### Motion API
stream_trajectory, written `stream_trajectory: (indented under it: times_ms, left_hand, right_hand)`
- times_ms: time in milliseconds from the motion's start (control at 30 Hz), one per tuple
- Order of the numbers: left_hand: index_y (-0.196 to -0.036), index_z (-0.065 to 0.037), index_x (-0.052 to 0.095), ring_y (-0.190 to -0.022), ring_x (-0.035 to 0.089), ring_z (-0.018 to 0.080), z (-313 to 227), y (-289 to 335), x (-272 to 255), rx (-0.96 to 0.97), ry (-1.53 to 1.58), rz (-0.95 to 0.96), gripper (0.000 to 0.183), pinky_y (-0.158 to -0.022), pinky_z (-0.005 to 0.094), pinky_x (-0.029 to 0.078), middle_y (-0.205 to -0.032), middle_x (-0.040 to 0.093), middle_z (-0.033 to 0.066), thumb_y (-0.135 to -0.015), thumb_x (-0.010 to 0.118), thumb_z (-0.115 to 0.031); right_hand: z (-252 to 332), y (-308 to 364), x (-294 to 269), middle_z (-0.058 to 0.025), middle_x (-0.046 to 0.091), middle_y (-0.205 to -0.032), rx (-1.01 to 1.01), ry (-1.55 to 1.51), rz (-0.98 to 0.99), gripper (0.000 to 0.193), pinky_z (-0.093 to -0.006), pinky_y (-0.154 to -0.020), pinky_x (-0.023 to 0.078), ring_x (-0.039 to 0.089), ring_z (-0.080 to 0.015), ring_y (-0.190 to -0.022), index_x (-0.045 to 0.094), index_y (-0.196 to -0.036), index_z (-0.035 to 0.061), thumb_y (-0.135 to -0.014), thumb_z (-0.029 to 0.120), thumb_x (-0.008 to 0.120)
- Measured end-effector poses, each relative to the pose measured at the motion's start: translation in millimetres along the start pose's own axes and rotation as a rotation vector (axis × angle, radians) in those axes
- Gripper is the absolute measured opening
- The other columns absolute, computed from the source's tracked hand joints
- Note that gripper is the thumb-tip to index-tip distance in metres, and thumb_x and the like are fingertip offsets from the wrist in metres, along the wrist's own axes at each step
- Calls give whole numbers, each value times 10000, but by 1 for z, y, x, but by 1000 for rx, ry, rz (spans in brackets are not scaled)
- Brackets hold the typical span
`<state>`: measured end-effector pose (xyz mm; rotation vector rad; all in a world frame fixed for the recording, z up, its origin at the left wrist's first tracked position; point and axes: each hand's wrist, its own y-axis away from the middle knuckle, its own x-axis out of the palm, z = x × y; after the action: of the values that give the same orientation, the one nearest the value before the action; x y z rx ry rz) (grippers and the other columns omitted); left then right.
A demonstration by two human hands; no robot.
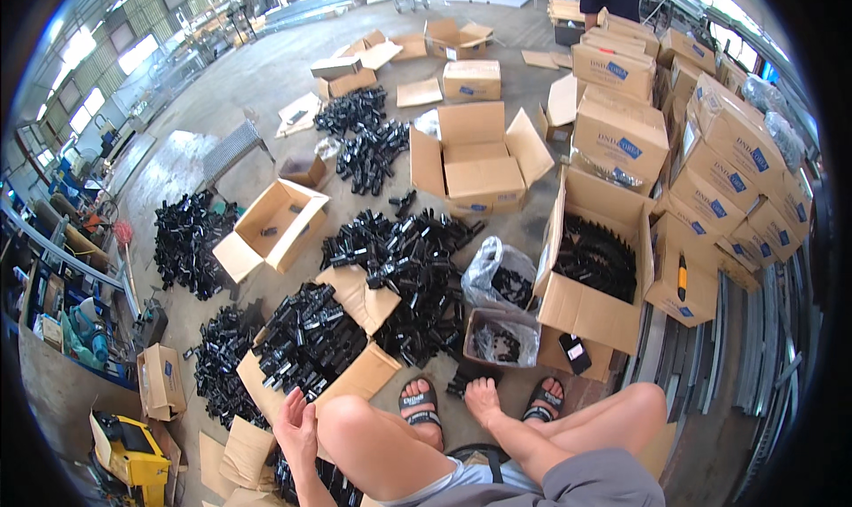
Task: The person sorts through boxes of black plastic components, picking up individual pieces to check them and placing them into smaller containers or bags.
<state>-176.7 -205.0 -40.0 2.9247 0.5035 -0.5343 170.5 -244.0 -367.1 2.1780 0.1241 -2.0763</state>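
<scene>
My left hand (295,425) is raised beside my left knee, fingers stretched out and nothing in it. Under and beyond it, an opened carton (362,373) holds a heap of small black plastic parts (306,337). My right hand (482,402) reaches down to the floor between my sandalled feet. Its fingers are bent and close together at a few black pieces (460,383); what they grip is hidden. Just beyond that hand stands a small brown box (470,337) lined with a clear bag of black pieces.
Large piles of black parts (426,259) cover the floor ahead. A tall open carton (590,307) of black strips stands right, beside stacked cartons (621,139) and long metal profiles (710,356). An orange-handled cutter (682,278) rests on one carton. A yellow machine (142,463) is at lower left.
</scene>
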Motion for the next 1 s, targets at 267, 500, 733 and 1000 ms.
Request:
stream_trajectory:
  times_ms: [267,500,733,1000]
  left_hand:
    - [-1317,-8,664,-1113,731,261,-144,-9,61,375,3,104,412,-981,353,560,-1216,745,164,-912,743,-7]
    - [-1137,-64,679,-912,739,383,-170,-32,127,544,-1055,700,548,-766,473,581,-947,755,194,-840,781,-512]
    - [-1119,-26,667,-903,724,402,-174,-42,214,713,-658,621,496,-776,493,565,-935,750,198,-814,822,-385]
    - [-1362,34,570,-1065,696,161,-140,-61,227,-71,184,1111,443,-896,283,567,-1198,723,117,-980,726,-126]
  right_hand:
    - [-9,-21,-66,-203,759,-957,313,-492,450,257,-461,-853,532,730,-338,-922,781,-923,15,-796,185,636]
    - [-5,-90,-249,2,651,-757,524,-1830,-93,158,-283,-607,435,566,-93,-657,720,-939,38,-942,195,734]
    - [-50,-106,-352,2,669,-834,489,-1919,-534,107,-274,-681,476,600,-98,-719,694,-973,32,-956,132,731]
    - [-98,-87,-339,-94,702,-875,636,-1635,-592,390,-287,-544,572,689,-151,-638,556,-1195,-23,-958,208,763]
